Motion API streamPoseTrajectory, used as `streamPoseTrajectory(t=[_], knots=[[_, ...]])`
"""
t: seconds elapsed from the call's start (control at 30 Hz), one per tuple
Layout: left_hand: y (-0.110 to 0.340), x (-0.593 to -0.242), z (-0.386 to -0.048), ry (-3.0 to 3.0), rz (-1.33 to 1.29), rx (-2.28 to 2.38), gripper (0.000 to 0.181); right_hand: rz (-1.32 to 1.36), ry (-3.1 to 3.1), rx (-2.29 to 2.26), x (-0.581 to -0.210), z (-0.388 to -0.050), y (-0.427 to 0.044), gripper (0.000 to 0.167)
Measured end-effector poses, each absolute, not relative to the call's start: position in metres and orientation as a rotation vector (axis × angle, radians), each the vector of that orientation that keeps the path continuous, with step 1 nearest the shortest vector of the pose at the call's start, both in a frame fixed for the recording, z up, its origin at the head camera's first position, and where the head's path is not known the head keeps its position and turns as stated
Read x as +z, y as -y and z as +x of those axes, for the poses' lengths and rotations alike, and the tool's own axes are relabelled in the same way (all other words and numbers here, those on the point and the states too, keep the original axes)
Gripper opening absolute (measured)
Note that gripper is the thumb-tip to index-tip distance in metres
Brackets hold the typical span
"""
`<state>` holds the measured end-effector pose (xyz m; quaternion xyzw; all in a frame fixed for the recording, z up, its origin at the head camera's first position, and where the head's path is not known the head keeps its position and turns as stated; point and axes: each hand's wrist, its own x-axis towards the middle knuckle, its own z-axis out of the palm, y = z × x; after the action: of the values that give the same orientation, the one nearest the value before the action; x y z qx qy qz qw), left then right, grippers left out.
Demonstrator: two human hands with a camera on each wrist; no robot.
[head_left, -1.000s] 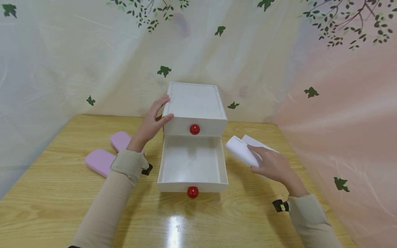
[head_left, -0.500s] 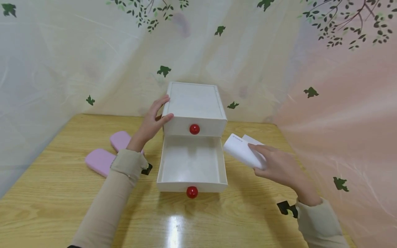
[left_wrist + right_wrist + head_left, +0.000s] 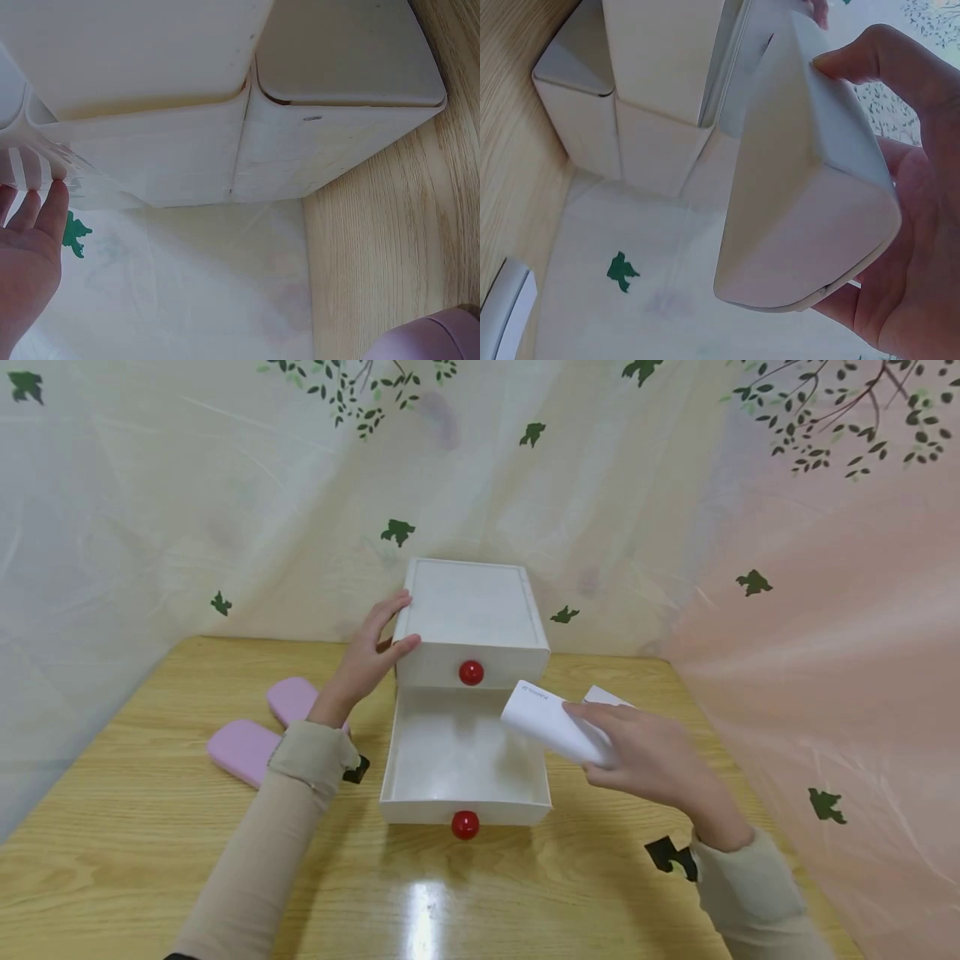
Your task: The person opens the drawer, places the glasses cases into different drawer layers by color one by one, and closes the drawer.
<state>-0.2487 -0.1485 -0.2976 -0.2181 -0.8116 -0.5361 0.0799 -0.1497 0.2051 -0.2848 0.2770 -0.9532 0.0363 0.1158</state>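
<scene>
My right hand grips a white glasses case with small lettering at its end. The case is tilted, its far end above the right rim of the pulled-out lower drawer. In the right wrist view, thumb and fingers pinch the glasses case from opposite sides; its seam shows underneath. My left hand rests on the upper left edge of a white drawer unit, fingers spread. In the left wrist view, the left hand's fingertips touch the unit's side. Both drawer fronts carry red knobs.
A second white case lies right of the unit, mostly hidden behind my right hand. Two pink cases lie left of the unit, partly behind my left arm. A printed sheet hangs behind the wooden table.
My right hand has brought the white glasses case leftward, from beside the unit to over the lower drawer's right rim. My left hand and the drawers stay as they were.
</scene>
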Motion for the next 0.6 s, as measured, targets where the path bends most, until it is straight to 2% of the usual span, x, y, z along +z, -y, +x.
streamPoseTrajectory(t=[0.23, 0.6], knots=[[0.148, -0.296, -0.247, 2.416, -0.653, -1.604, 0.059, 0.867, 2.756, 0.116, -0.288, -0.155, -0.186, 0.058], [0.149, -0.300, -0.251, 2.404, -0.653, -1.619, 0.060, 0.991, 2.727, 0.119, -0.287, -0.159, -0.155, 0.062]])
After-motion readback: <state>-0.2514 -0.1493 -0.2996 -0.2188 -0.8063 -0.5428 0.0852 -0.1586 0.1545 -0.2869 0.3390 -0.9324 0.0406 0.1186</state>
